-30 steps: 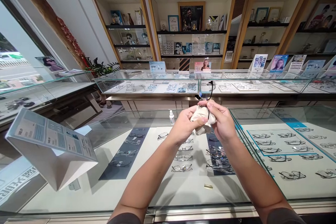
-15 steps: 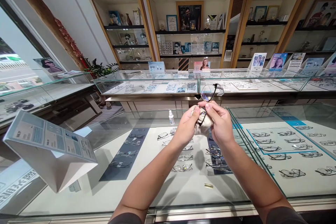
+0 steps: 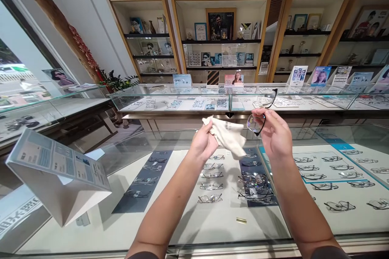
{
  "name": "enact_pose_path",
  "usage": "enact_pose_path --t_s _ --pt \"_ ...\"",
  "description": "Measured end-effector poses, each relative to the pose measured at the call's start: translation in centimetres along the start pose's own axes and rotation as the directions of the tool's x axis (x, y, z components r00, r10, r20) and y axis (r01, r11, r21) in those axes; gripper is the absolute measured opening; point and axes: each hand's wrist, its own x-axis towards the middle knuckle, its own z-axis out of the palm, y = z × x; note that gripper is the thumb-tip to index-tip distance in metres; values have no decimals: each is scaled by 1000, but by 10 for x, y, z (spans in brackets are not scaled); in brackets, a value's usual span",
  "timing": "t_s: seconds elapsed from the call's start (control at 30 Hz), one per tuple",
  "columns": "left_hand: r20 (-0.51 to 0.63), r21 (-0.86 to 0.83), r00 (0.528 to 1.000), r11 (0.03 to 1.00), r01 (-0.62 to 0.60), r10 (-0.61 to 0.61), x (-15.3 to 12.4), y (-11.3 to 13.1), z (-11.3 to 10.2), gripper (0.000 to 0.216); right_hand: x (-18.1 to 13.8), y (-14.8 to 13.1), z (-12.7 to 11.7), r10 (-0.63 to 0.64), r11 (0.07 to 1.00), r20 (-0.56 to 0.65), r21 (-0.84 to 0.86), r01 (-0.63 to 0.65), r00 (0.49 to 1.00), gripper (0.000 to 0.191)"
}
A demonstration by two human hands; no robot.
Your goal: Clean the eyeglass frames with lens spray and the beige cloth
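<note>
My left hand [image 3: 203, 142] pinches a cream cleaning cloth [image 3: 228, 136], which hangs loose to the right of my fingers. My right hand [image 3: 276, 134] holds a pair of black-framed glasses [image 3: 260, 114] by the lower lens rim, tilted, with the other lens up and to the right. The cloth and the glasses are apart, both held above the glass display counter [image 3: 142, 226].
Rows of spectacle frames [image 3: 210, 186] lie under the counter glass. A folded white leaflet stand [image 3: 57, 174] stands at the left on the counter. A second glass counter [image 3: 182, 97] and wooden wall shelves [image 3: 219, 36] lie beyond. A small brass piece [image 3: 241, 221] lies inside the case.
My hands have come apart. The cloth was wrapped round the glasses between both hands; now the left hand holds the cloth alone and the right has drawn the glasses to the right.
</note>
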Motion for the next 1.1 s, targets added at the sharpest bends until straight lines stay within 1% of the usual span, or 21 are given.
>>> enact_pose_path --t_s 0.03,0.07,0.1,0.17,0.2,0.23,0.27,0.33,0.37,0.4,0.43,0.47,0.57,0.63,0.7,0.77,0.83,0.9,1.0,1.03,1.1 --pt "-33 20 994 995 -102 102 2 4 -3 10 0 -2 0 24 1000 34 -8 -24 999 17" --pt "-42 69 978 977 -202 205 3 7 -6 11 -1 -4 0 48 999 71 -18 -47 996 17" --pt "-20 147 953 944 -296 302 4 10 -9 13 -1 -6 0 74 997 114 -31 -71 991 17" --pt "87 360 889 818 -449 450 4 15 -15 8 -2 -10 0 118 992 201 -68 -106 972 18" --pt "148 472 846 715 -515 512 3 18 -18 17 -2 -12 0 134 989 241 -93 -114 961 19" --pt "202 570 787 584 -578 583 1 19 -19 29 -2 -13 0 144 986 276 -122 -113 950 21" --pt "252 645 706 429 -632 662 0 21 -21 39 -2 -15 -1 152 982 307 -154 -109 939 23" --pt "367 710 505 116 -694 781 -4 22 -22 50 -3 -16 -2 163 974 358 -209 -91 919 27" --pt "424 709 417 -8 -705 804 -5 22 -22 51 -3 -16 -2 166 971 381 -225 -82 909 28" --pt "472 697 359 -92 -711 805 -7 22 -23 50 -3 -17 -3 166 970 402 -234 -74 900 29" --pt "508 687 332 -140 -713 795 -8 22 -23 50 -3 -17 -4 165 969 423 -238 -67 891 29" --pt "529 682 328 -162 -713 783 -10 22 -24 48 -4 -17 -4 165 968 441 -243 -60 882 30" --pt "557 688 352 -180 -703 752 -13 22 -26 34 -5 -17 -5 173 955 473 -295 -30 864 31" --pt "620 660 337 -239 -712 709 -15 23 -27 29 -6 -18 -6 177 939 486 -345 2 856 33" --pt "728 589 282 -360 -723 625 -17 25 -26 42 -7 -19 -6 182 922 511 -386 35 840 34" --pt "814 515 231 -479 -711 533 -19 26 -23 65 -7 -20 -7 195 905 539 -420 62 819 36" --pt "850 480 216 -539 -692 480 -21 26 -20 85 -7 -21 -7 210 892 564 -445 79 799 36" --pt "862 463 206 -558 -689 463 -23 24 -18 90 -8 -21 -8 226 885 585 -457 86 779 35" --pt "874 430 162 -576 -695 457 -23 21 -17 82 -10 -21 -8 246 880 600 -467 83 761 35" --pt "873 430 154 -581 -691 462 -23 21 -18 76 -10 -22 -8 249 879 599 -470 82 761 35" --pt "864 450 161 -586 -674 478 -24 21 -20 64 -11 -23 -7 250 875 597 -476 85 762 35"
